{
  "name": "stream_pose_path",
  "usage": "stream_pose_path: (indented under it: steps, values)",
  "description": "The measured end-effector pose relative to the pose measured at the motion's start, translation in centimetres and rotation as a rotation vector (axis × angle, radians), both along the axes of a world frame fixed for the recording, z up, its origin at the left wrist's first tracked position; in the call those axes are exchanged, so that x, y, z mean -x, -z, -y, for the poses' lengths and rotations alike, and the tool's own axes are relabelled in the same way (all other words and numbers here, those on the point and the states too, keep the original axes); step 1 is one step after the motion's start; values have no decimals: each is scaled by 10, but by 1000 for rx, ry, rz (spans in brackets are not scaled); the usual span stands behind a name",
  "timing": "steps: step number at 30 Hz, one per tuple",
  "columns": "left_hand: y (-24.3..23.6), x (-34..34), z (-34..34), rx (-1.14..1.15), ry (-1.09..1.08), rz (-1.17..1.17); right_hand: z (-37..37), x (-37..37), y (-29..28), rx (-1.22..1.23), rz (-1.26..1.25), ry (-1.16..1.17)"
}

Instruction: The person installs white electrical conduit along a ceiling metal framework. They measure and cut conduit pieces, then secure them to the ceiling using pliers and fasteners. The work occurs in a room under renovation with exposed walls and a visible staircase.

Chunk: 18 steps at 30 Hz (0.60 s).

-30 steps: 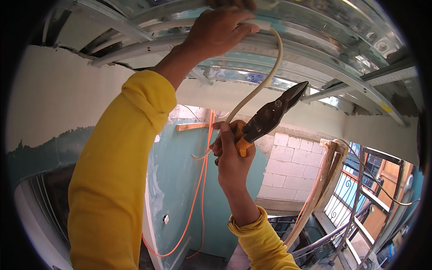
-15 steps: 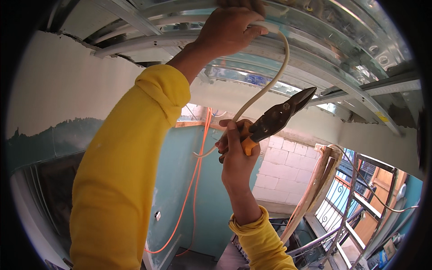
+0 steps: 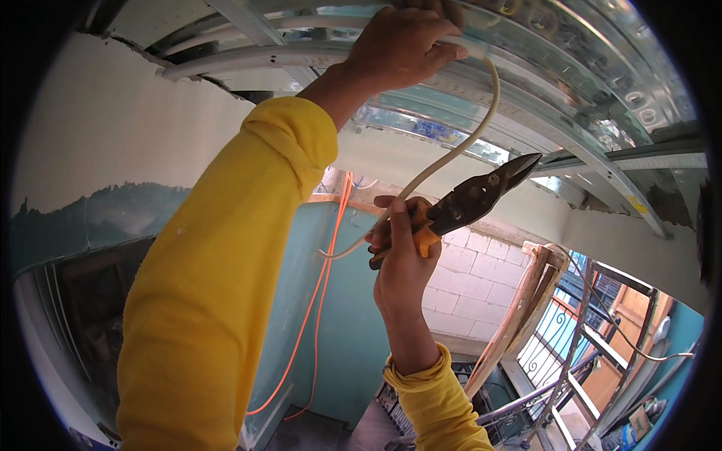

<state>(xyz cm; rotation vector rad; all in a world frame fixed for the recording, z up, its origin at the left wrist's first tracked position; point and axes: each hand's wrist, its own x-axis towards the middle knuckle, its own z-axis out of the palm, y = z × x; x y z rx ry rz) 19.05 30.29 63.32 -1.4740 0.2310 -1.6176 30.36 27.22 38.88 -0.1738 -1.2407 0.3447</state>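
Note:
A cream-white cable (image 3: 455, 154) hangs in a curve from the ceiling framing. High up among the metal channels, my left hand (image 3: 406, 46) closes round its upper part, where a paler sleeve-like piece shows; the fingertips are partly hidden against the metal. Lower down, my right hand (image 3: 406, 259) pinches the same cable between thumb and fingers, and the free end (image 3: 327, 254) sticks out to the left. That hand also grips tin snips (image 3: 474, 201) with dark blades and orange handles, the tips pointing up and right. The blades stand apart from the cable.
Galvanized ceiling channels (image 3: 519, 101) run close overhead. Orange cords (image 3: 312, 308) hang by the teal wall (image 3: 361, 331). To the right are timber posts (image 3: 530, 308), a metal ladder (image 3: 602, 338) and another loose cable (image 3: 613, 323). A pale block wall (image 3: 470, 286) stands behind.
Both hands appear slightly farther right in the picture, with the cable and tin snips, as the whole view shifts a little. Both grips stay the same.

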Motion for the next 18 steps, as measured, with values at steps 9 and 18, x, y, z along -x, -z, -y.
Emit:
stream_pose_path:
  steps: [9,18]
  values:
    - [4,1,1,-8,14,22,5,-22,7,0,-28,82]
    - [15,-4,0,-14,5,44,85,-141,25,213,175,733]
